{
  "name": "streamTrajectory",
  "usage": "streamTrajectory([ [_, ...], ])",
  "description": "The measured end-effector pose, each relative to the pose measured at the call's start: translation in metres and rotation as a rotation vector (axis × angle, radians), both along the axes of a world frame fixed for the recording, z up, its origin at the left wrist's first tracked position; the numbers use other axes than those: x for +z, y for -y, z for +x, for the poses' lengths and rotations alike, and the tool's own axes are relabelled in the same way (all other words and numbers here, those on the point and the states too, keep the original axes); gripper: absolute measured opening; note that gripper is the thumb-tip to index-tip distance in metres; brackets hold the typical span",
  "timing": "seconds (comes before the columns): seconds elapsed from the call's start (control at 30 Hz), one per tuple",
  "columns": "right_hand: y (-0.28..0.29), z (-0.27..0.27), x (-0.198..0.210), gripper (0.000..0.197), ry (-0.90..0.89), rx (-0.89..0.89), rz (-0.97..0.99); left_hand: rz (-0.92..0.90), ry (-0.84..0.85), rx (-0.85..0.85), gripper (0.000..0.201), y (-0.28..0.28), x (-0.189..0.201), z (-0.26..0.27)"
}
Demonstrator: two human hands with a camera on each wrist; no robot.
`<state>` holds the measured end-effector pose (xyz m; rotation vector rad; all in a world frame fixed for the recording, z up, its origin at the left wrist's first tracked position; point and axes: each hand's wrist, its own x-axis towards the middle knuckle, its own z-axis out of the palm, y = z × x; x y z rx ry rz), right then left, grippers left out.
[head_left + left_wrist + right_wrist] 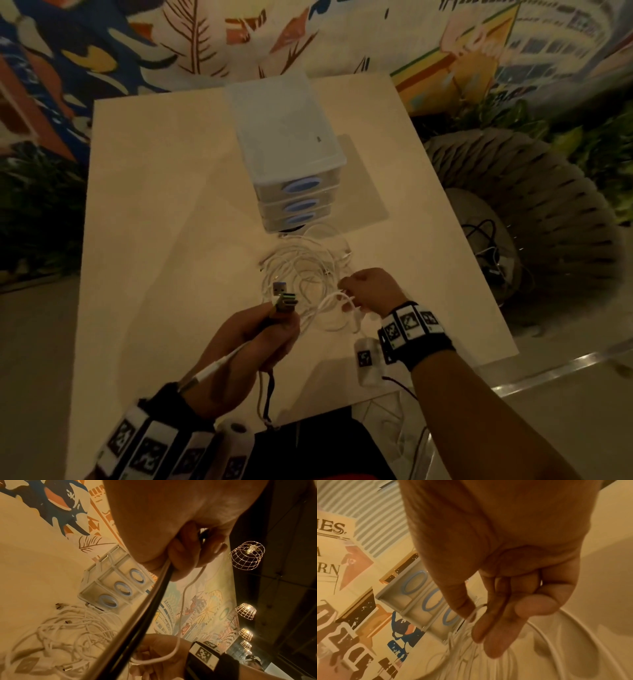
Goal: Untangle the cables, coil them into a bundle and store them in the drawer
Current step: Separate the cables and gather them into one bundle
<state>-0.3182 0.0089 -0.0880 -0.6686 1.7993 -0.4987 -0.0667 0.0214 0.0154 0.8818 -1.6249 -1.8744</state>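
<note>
A tangle of white cables lies on the pale table, just in front of a small white drawer unit whose three blue-handled drawers are closed. My left hand is raised above the near part of the table and grips a bunch of cable ends, their USB plugs sticking up past my fingers. A black and a white cable trail down from that fist. To the right, my right hand pinches a loop of white cable between thumb and fingers.
A grey woven chair stands off the table's right edge with dark cables on its seat. A painted mural wall rises behind the table. Wire-cage lamps hang overhead. The table's near edge is close to my body.
</note>
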Motion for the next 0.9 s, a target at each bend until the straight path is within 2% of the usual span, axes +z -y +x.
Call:
streamTrajectory([
  [0.1,-0.003,-0.005,0.003,0.026,0.002,-0.160,-0.054,-0.007,0.040,0.048,0.038,0.003,-0.001,0.004],
  [0.23,-0.014,-0.015,0.016,0.031,-0.086,-0.230,-0.166,-0.018,0.096,0.161,0.035,0.010,0.000,0.006],
  [0.43,-0.030,-0.019,0.042,0.031,-0.148,-0.162,-0.464,-0.086,0.169,0.285,0.046,0.019,-0.003,0.007],
  [0.53,-0.038,-0.015,0.058,0.026,-0.111,-0.100,-0.590,-0.143,0.188,0.344,0.043,0.019,0.000,0.003],
  [0.6,-0.044,-0.010,0.066,0.021,-0.109,-0.031,-0.701,-0.145,0.175,0.384,0.041,0.020,0.000,0.002],
  [0.7,-0.050,0.004,0.079,0.020,-0.188,0.206,-0.847,-0.126,0.153,0.406,0.039,0.022,0.001,-0.001],
  [0.8,-0.050,0.024,0.091,0.018,-0.222,0.494,-0.897,-0.202,0.161,0.298,0.033,0.021,0.008,-0.007],
  [0.9,-0.048,0.046,0.098,0.017,-0.310,0.672,-0.944,-0.273,0.173,0.218,0.032,0.019,0.011,-0.013],
])
